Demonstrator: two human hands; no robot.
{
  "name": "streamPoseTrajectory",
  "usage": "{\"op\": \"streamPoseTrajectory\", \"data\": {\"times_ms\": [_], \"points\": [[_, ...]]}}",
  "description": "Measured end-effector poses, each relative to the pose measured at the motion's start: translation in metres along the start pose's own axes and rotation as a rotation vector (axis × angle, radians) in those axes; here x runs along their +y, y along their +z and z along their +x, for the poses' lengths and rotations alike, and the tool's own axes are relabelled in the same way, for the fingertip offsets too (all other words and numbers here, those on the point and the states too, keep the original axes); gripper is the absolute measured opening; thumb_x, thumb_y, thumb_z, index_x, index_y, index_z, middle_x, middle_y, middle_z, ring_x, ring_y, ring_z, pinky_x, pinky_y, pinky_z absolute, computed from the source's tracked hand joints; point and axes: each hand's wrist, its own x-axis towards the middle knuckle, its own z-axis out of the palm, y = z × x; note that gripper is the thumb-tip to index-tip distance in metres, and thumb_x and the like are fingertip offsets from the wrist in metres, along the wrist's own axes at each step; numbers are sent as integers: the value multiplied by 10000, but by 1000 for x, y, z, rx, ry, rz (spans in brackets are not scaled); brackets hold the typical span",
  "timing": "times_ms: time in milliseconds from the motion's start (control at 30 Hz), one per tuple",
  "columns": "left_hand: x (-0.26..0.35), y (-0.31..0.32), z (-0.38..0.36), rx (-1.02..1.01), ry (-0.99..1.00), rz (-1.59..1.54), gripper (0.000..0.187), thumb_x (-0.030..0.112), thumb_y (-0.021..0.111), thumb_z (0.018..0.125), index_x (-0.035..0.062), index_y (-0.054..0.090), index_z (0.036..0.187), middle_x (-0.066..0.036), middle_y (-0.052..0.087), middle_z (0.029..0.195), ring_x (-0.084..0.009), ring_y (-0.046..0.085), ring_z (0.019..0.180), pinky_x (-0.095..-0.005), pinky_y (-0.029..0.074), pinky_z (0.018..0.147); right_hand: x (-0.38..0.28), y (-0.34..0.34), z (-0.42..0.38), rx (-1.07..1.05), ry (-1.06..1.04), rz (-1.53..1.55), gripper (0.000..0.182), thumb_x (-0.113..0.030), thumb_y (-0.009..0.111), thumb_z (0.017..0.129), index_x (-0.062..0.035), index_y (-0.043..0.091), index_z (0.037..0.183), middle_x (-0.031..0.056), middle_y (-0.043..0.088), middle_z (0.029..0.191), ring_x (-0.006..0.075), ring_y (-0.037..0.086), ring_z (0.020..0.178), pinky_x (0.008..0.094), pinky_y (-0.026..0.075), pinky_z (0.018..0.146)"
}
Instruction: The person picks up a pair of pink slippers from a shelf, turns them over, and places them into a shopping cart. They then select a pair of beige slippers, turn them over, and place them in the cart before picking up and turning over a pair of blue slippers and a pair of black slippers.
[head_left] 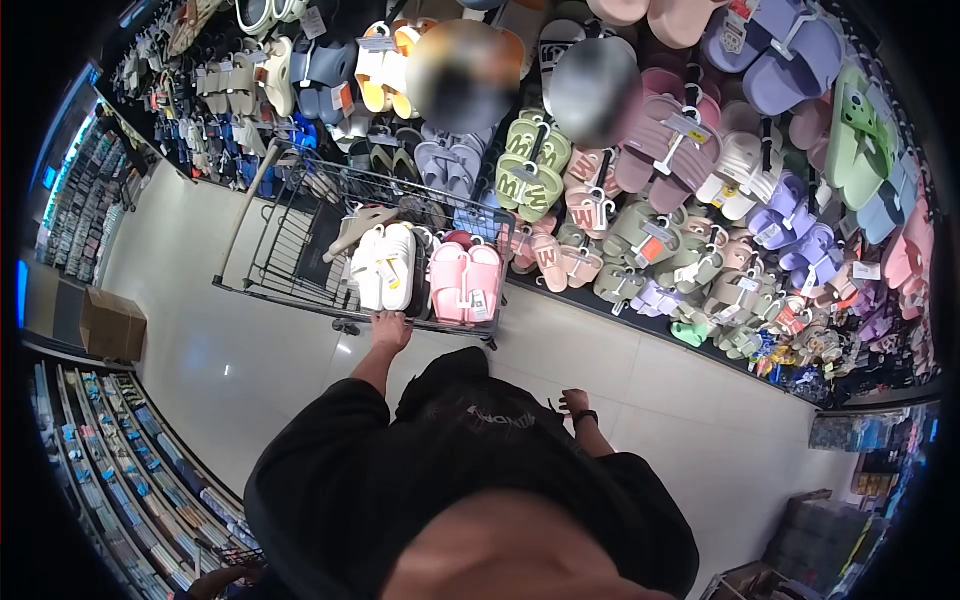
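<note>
My left hand [391,330] is closed over the near rim of a black wire shopping cart [285,292]. Just beyond its fingers, inside the cart, stand white slides [384,268] with a yellow-and-white tag. Pink slides [464,280] hang beside them at the cart's right end, and a greyish-beige pair [358,232] lies behind. My right hand [575,402] hangs at my side, a dark band on its wrist. Its fingers are loosely apart and hold nothing that I can see.
A wall of hanging slippers runs behind the cart, including green slides [530,165], mauve slides [668,150] and purple slides [785,50]. A cardboard box [112,325] sits at left, above a long rack of small packs [130,470]. Pale tiled floor [680,380] lies between.
</note>
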Motion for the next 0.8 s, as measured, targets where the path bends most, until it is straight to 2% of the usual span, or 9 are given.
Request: {"op": "streamPoseTrajectory", "data": {"times_ms": [100,167,367,400,533,633,700,800], "points": [[-4,2,9,-102,33,-3,386,442,583,847,129,679,1051,-106,655,1090,-281,558,1135,-540,309,1028,13,6,-11,-19,39,147,324,-224,577,870,-38,611,1132,132,692,937,249,674,714,415,545,507],[2,-1,22,-229,39,-12,391,469,592,831,144,700,1019,-93,678,1045,-274,579,1106,-521,331,1010,43,16,10,-5,-79,170,336,-213,577,859,-23,604,1134,141,691,934,252,679,732,408,552,496],[-2,16,31,-196,63,45,371,482,602,818,163,726,960,-79,693,1008,-261,600,1069,-485,361,968,107,49,1,57,-209,-117,332,-218,566,868,-26,600,1136,137,688,949,254,681,736,403,550,496],[-5,16,29,-160,98,40,364,457,598,824,141,723,953,-87,693,1000,-267,599,1066,-475,370,951,116,52,-1,65,-223,-168,331,-219,564,869,-27,599,1137,136,688,952,254,681,737,402,550,496],[-5,6,19,-129,97,-20,354,392,580,829,83,707,946,-107,687,1023,-278,588,1073,-476,348,1002,131,59,-13,65,-211,-269,329,-221,557,875,-28,597,1138,133,686,962,256,682,739,399,548,495],[-7,6,17,-99,82,-79,343,371,569,829,83,704,958,-127,681,1037,-279,577,1088,-489,326,1029,121,55,-17,52,-176,-242,327,-224,551,879,-30,595,1139,131,685,969,257,683,742,397,548,495],[-7,7,7,-77,67,-85,357,349,581,820,78,667,1037,-144,632,1150,-284,519,1171,-512,297,1054,106,46,-21,38,-132,-167,326,-225,547,882,-31,593,1139,130,684,974,258,684,743,395,547,495],[-2,9,-7,-19,68,-63,478,337,607,810,68,570,1204,-159,520,1315,-312,404,1294,-543,248,1091,70,31,-24,17,-14,72,324,-227,542,886,-32,591,1140,128,683,982,259,685,745,393,546,495]]}}
